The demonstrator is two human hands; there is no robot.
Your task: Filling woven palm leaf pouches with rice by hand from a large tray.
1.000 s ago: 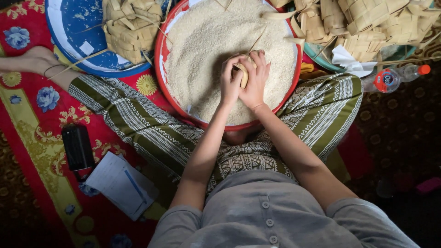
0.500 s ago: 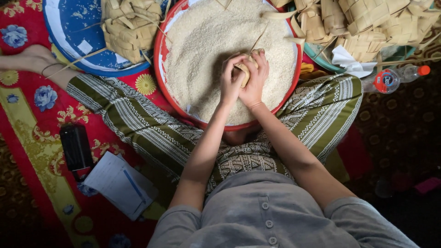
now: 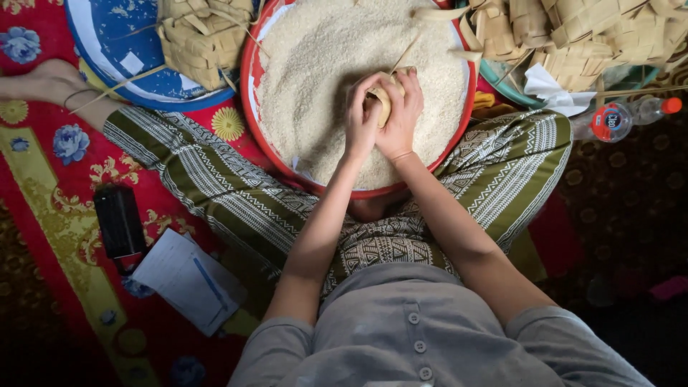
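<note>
Since the earlier frames, almost nothing changes: your left hand (image 3: pixel 360 115) and right hand (image 3: pixel 401 115) stay pressed together around the small woven leaf pouch (image 3: pixel 382 102), both closed on it, held just over the rice (image 3: pixel 322 64) in the red-rimmed basin (image 3: pixel 249 93) on your lap; only the angle of your wrists shifts slightly. Far left, a blue tray (image 3: pixel 93 43) carries woven pouches (image 3: pixel 204 36). Far right, a heap of empty pouches (image 3: pixel 588 29) lies beyond a clear plastic bottle (image 3: pixel 623 115) with a red round label and an orange cap. Near left, on the red patterned mat (image 3: pixel 43 186), a black rectangular case (image 3: pixel 120 221) sits beside a white paper sheet (image 3: pixel 188 281) with a blue pen.
</note>
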